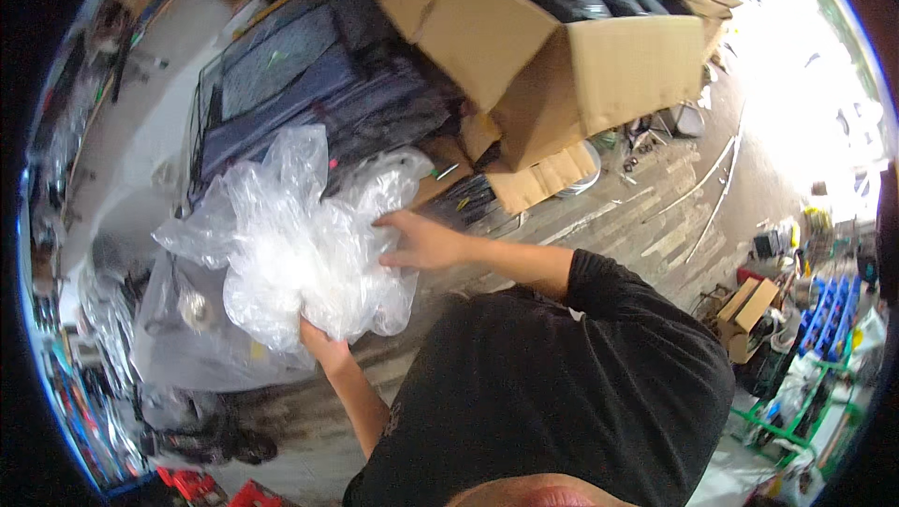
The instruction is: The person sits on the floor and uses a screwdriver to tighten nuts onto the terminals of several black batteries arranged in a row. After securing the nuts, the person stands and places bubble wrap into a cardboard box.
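A crumpled bundle of clear plastic film [309, 254] is gathered between my two hands. My left hand [324, 342] is closed on its near lower edge, the fingertips partly buried in the folds. On the bundle's right side, my right hand [423, 240] grips the film with thumb and fingers spread around a fold. Loose flaps of the film stick out toward the far left. Below the bundle, a sheet of thin see-through plastic [178, 348] spreads to the left. Whether the film is one bag or several cannot be made out.
An open cardboard box [524, 67] stands beyond my hands, flaps sticking out. Dark plastic-wrapped panels [309, 76] lie left of it. Long thin strips [716, 198] lie on the wood-patterned floor at right. A green rack [796, 423] with blue bins [829, 320] stands far right.
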`<state>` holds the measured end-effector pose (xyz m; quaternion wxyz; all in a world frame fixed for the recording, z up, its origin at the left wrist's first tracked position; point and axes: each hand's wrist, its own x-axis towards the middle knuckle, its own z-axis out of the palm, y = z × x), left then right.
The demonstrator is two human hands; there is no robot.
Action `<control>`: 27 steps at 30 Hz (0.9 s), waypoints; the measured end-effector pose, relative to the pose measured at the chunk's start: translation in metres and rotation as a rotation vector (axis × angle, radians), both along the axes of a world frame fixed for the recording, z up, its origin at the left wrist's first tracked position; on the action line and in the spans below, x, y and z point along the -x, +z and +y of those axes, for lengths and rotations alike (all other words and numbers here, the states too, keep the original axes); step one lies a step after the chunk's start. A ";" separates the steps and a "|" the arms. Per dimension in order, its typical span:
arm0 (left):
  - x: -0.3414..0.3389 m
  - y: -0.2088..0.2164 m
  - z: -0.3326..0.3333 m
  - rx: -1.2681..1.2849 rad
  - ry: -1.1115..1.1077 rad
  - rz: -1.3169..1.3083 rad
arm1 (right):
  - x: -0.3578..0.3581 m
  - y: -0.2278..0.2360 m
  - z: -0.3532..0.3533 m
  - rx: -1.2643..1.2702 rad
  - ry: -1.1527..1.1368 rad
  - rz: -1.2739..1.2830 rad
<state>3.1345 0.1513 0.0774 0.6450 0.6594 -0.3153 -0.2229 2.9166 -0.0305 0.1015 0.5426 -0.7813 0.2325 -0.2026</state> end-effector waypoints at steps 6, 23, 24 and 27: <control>0.058 -0.028 -0.040 0.115 0.049 0.773 | 0.141 -0.038 0.003 -0.097 -0.248 -0.109; 0.270 -0.022 -0.088 0.006 -0.176 0.790 | 0.462 -0.152 0.060 -0.179 -0.524 0.410; 0.274 -0.024 -0.090 -0.008 -0.197 0.779 | 0.465 -0.150 0.061 -0.173 -0.523 0.435; 0.292 -0.026 -0.106 -0.032 -0.225 0.743 | 0.471 -0.139 0.059 -0.099 -0.551 0.392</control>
